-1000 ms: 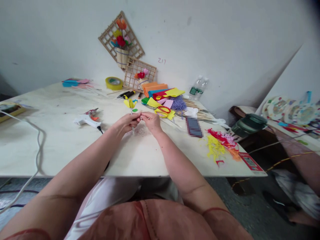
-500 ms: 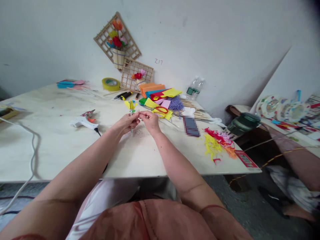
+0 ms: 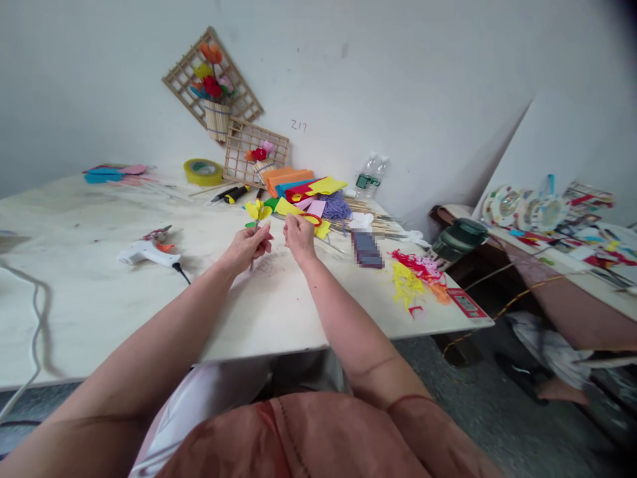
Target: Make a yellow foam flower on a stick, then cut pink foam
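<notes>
Over the table, my left hand [image 3: 245, 249] is closed round the stem of a yellow craft flower [image 3: 257, 210], which stands upright with its petals above my fingers. A bit of green shows beside the stem. My right hand [image 3: 300, 239] is a short way to the right, apart from the left one, with its fingers pinched together; whatever is between them is too small or hidden to make out. Just behind the right hand are red-handled scissors [image 3: 314, 219] and yellow sheets. A white glue gun [image 3: 149, 253] lies left of my left hand.
Coloured sheets [image 3: 288, 178], purple yarn [image 3: 334, 207], sticks and yellow tape [image 3: 203, 172] lie along the back. Bamboo lattices [image 3: 176, 83] with flowers lean on the wall. A phone [image 3: 367, 249], yarn scraps [image 3: 409, 282] and a dark green container [image 3: 460, 238] are at the right.
My hands, which met at the fingertips, have drawn apart, the right one moving away from the flower. The whole view has shifted so the table sits further left.
</notes>
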Demonstrator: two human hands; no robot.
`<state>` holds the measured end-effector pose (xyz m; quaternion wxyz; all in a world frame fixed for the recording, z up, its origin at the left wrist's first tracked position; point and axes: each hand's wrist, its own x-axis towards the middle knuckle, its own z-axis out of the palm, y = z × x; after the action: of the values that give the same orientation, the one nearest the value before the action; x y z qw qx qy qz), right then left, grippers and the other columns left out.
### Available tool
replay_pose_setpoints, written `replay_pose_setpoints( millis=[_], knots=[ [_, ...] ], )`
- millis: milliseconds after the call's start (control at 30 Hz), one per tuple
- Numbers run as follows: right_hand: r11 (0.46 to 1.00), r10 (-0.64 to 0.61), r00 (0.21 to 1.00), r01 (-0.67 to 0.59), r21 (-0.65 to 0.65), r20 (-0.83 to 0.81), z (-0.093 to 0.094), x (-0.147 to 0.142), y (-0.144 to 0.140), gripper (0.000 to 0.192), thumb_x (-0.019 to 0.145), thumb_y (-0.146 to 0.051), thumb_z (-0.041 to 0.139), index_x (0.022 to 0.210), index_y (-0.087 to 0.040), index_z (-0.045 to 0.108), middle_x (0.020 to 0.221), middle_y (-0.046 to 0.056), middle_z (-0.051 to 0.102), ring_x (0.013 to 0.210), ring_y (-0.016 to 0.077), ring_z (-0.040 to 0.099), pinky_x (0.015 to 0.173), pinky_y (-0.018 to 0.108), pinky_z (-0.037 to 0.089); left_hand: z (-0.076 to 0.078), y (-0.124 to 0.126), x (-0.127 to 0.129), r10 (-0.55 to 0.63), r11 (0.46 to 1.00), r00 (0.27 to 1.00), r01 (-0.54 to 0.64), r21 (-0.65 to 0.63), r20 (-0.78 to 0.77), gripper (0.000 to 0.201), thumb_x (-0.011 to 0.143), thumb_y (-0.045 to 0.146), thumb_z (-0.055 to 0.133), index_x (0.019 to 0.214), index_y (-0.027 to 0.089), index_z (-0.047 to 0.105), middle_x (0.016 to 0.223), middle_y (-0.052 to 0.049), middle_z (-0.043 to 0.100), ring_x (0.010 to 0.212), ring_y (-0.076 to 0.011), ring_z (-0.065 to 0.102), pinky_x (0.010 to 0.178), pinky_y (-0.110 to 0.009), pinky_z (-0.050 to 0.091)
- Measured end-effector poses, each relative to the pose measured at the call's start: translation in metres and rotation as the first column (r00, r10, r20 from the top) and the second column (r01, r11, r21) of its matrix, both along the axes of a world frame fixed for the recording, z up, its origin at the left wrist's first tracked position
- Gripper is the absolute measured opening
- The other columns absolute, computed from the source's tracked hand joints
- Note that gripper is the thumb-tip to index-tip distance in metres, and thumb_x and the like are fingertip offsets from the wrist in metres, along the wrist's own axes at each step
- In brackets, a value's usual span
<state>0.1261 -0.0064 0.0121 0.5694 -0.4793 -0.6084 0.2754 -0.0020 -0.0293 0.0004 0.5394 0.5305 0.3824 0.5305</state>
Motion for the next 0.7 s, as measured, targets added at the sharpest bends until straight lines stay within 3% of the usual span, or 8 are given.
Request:
replay_pose_setpoints(
  millis=[133, 233, 367, 467, 567, 633, 700],
  knots=[
    [0.999, -0.029, 0.999, 0.029, 0.021, 0.014, 0.008, 0.012, 0.006, 0.031, 0.081, -0.041, 0.046, 0.069, -0.016, 0.062, 0.06, 0.0, 0.061, 0.043, 0.0071, 0.051, 0.049, 0.018, 0.042, 0.002, -0.003, 0.004, -0.011, 1.0, 1.0, 0.011, 0.011, -0.003, 0.04, 0.071, 0.05, 0.061, 0.065, 0.012, 0.052, 0.046, -0.002, 0.052, 0.031, -0.0021, 0.027, 0.033, -0.018, 0.013],
    [0.997, -0.067, 0.997, 0.068, 0.021, -0.022, 0.017, 0.037, 0.009, 0.024, 0.076, -0.035, 0.054, 0.082, -0.016, 0.066, 0.07, 0.001, 0.065, 0.052, 0.0099, 0.057, 0.052, 0.02, 0.045, 0.002, -0.005, 0.006, -0.021, 1.0, 1.0, 0.022, 0.008, -0.005, 0.039, 0.07, 0.049, 0.064, 0.065, 0.012, 0.053, 0.046, -0.001, 0.052, 0.031, -0.0018, 0.026, 0.033, -0.019, 0.011],
    [0.944, -0.322, 0.93, 0.302, 0.135, 0.178, 0.03, 0.094, 0.001, 0.031, 0.078, -0.04, 0.05, 0.077, -0.013, 0.066, 0.068, 0.004, 0.065, 0.063, 0.0137, 0.059, 0.059, 0.022, 0.044, 0.002, -0.006, 0.006, -0.024, 1.0, 1.0, 0.024, 0.006, 0.007, 0.036, 0.069, 0.046, 0.066, 0.065, 0.012, 0.053, 0.046, -0.001, 0.052, 0.032, -0.0019, 0.027, 0.033, -0.019, 0.011],
    [0.854, -0.514, 0.746, 0.49, 0.173, 0.423, 0.036, 0.145, -0.011, 0.04, 0.084, -0.039, 0.037, 0.076, -0.013, 0.067, 0.07, 0.008, 0.065, 0.071, 0.0159, 0.059, 0.064, 0.023, 0.043, 0.004, -0.008, 0.006, -0.028, 1.0, 0.999, 0.028, 0.002, 0.015, 0.034, 0.069, 0.043, 0.066, 0.065, 0.012, 0.053, 0.046, -0.001, 0.052, 0.032, -0.0018, 0.026, 0.033, -0.019, 0.011],
    [0.69, -0.628, 0.423, 0.691, 0.216, 0.654, 0.037, 0.192, -0.021, 0.044, 0.087, -0.035, 0.032, 0.081, -0.012, 0.069, 0.082, 0.013, 0.066, 0.081, 0.0207, 0.06, 0.07, 0.028, 0.041, 0.005, -0.009, 0.007, -0.016, 1.0, 1.0, 0.016, 0.017, 0.009, 0.032, 0.069, 0.041, 0.066, 0.066, 0.012, 0.053, 0.047, -0.001, 0.052, 0.033, -0.0023, 0.028, 0.034, -0.019, 0.012],
    [0.651, -0.535, 0.277, 0.737, 0.18, 0.798, 0.035, 0.217, -0.025, 0.04, 0.086, -0.034, 0.036, 0.088, -0.013, 0.07, 0.089, 0.016, 0.066, 0.087, 0.024, 0.061, 0.073, 0.032, 0.041, 0.004, -0.009, 0.006, -0.01, 0.999, 1.0, 0.01, 0.032, -0.003, 0.03, 0.071, 0.04, 0.064, 0.066, 0.012, 0.053, 0.048, -0.002, 0.053, 0.034, -0.003, 0.029, 0.034, -0.019, 0.013],
    [0.648, -0.325, 0.233, 0.761, 0.036, 0.916, 0.036, 0.235, -0.027, 0.028, 0.077, -0.028, 0.052, 0.091, -0.013, 0.07, 0.094, 0.018, 0.065, 0.09, 0.0264, 0.061, 0.073, 0.033, 0.042, 0.003, -0.008, 0.006, -0.008, 0.999, 1.0, 0.008, 0.05, -0.01, 0.029, 0.073, 0.04, 0.061, 0.066, 0.012, 0.054, 0.049, -0.002, 0.054, 0.034, -0.0036, 0.03, 0.034, -0.02, 0.015]
  ],
)
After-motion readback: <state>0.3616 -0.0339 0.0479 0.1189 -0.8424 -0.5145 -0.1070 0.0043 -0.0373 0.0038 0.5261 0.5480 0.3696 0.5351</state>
